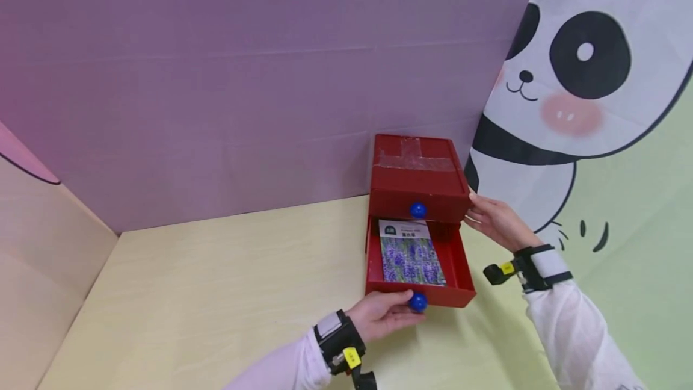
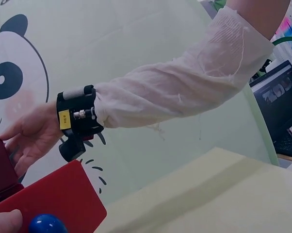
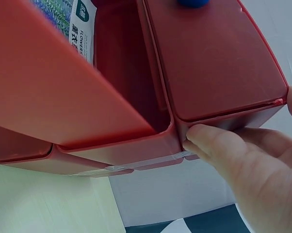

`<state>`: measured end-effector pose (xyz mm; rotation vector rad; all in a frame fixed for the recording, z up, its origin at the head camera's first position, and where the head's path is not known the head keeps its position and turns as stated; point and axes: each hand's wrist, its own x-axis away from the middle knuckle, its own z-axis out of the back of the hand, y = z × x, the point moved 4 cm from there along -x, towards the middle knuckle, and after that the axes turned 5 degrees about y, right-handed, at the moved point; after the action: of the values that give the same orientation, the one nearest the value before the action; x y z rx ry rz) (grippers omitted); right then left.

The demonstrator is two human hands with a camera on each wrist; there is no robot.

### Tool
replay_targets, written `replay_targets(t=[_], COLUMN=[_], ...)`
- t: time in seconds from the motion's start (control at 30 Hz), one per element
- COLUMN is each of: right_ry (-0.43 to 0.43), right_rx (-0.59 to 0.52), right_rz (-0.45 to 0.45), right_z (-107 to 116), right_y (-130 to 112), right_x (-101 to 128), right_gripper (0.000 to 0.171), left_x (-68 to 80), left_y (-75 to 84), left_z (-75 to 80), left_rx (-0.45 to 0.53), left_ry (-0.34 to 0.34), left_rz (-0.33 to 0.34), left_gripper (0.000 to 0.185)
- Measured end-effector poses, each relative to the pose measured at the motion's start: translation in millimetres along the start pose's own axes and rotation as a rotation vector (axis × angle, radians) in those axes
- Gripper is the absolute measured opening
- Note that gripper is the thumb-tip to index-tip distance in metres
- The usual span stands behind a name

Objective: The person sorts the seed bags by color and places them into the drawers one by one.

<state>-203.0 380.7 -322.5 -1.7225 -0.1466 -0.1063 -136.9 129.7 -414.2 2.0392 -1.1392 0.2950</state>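
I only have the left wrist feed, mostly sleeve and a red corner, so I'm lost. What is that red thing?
Observer: A small red drawer box on the table; its lower drawer is pulled out.
Operator: Anything inside that drawer?
Observer: Yes, a packet with purple flowers printed on it lies flat in it.
Operator: I see a blue ball at the bottom edge. What is it?
Observer: The lower drawer's blue knob; the left hand holds it with thumb and fingers.
Operator: And where exactly is the right hand?
Observer: The right hand grips the box's right side, fingertips on the edge beside the closed upper drawer.
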Motion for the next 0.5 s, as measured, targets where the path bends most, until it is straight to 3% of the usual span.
replay_targets(t=[0.23, 0.5], right_ry=[-0.021, -0.009], right_rx=[-0.001, 0.010], right_rz=[0.017, 0.012], right_z=[0.8, 1.9], right_y=[0.2, 0.6], right_x=[-0.3, -0.7], right_gripper=[0.025, 0.029], left_x=[-1.0, -4.6], left_y=[-3.2, -1.9], left_z=[-1.8, -3.1], left_rx=[0.091, 0.048], left_ry=[0.043, 0.038], left_rz=[-0.024, -0.079], left_gripper=[0.042, 0.039])
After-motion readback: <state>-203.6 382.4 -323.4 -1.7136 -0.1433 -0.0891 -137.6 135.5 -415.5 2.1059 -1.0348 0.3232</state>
